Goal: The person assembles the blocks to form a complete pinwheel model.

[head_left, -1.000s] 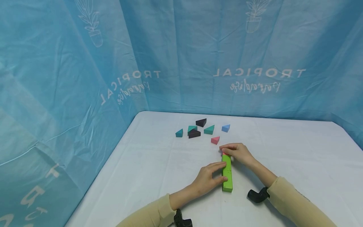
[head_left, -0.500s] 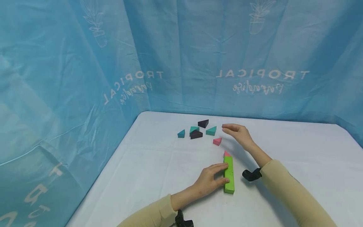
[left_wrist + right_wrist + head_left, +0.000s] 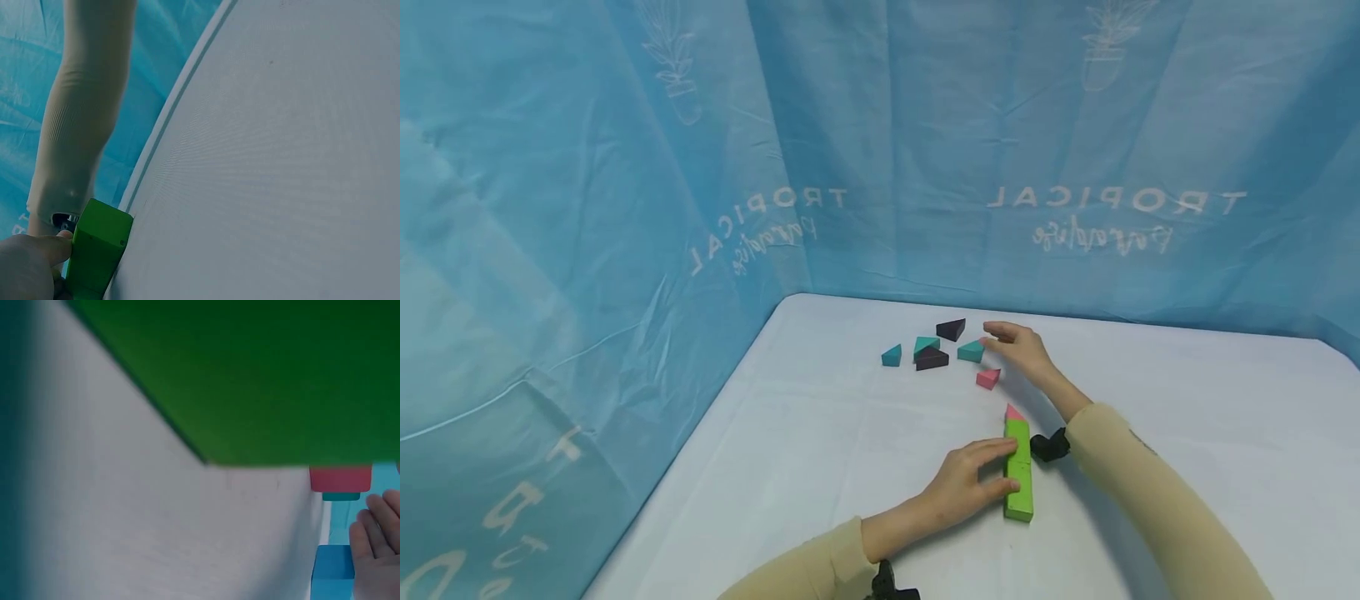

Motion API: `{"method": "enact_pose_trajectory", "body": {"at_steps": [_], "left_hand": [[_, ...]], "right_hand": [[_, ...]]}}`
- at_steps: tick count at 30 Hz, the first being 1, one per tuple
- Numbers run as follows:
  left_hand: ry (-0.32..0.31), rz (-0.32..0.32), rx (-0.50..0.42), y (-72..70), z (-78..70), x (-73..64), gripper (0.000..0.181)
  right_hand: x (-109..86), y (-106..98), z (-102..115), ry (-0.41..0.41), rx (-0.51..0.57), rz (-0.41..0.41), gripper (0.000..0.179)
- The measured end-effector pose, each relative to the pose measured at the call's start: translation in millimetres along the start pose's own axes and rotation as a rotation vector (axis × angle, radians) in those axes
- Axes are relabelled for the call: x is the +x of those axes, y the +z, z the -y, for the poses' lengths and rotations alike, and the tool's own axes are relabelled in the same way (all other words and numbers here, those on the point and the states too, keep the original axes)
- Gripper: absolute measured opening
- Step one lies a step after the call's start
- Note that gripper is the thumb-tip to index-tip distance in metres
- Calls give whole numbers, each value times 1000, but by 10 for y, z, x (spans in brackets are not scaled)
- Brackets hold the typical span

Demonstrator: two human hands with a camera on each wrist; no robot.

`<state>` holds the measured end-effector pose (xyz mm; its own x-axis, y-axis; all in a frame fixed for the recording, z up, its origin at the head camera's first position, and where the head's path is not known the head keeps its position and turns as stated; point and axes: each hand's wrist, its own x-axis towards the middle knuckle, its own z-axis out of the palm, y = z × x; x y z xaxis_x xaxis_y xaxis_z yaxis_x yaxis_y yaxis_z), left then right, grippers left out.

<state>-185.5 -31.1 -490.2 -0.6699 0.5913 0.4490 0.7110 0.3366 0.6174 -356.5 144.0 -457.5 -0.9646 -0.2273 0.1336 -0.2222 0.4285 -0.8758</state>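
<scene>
A row of green blocks lies on the white table, with a pink triangular block at its far end. My left hand stays at the row's left side, forefinger and thumb touching the green. In the left wrist view the thumb rests against a green block. My right hand reaches over the far blocks, beside a teal triangular block. A blue block shows next to its straight fingers in the right wrist view; the head view hides it. Nothing is visibly gripped there.
Another pink block lies just nearer than the right hand. Further left are a black block, a second black block against a teal one, and a dark teal block. Blue curtains hang behind the table.
My right hand has left the pink block at the row's end and moved away from me to the far blocks, covering the blue one. The left hand stays by the green row.
</scene>
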Motion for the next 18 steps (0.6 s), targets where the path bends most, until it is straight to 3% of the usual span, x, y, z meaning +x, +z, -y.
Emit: {"method": "enact_pose_trajectory", "body": {"at_steps": [7,18], "left_hand": [[-7,10,-5,-3,-12,9,48],[-10,14,3,-24,-29,-2,48]], "right_hand": [[87,-14,-52,-41,-132,66,54],[165,-1,-107,-104,-217,163,52]]}}
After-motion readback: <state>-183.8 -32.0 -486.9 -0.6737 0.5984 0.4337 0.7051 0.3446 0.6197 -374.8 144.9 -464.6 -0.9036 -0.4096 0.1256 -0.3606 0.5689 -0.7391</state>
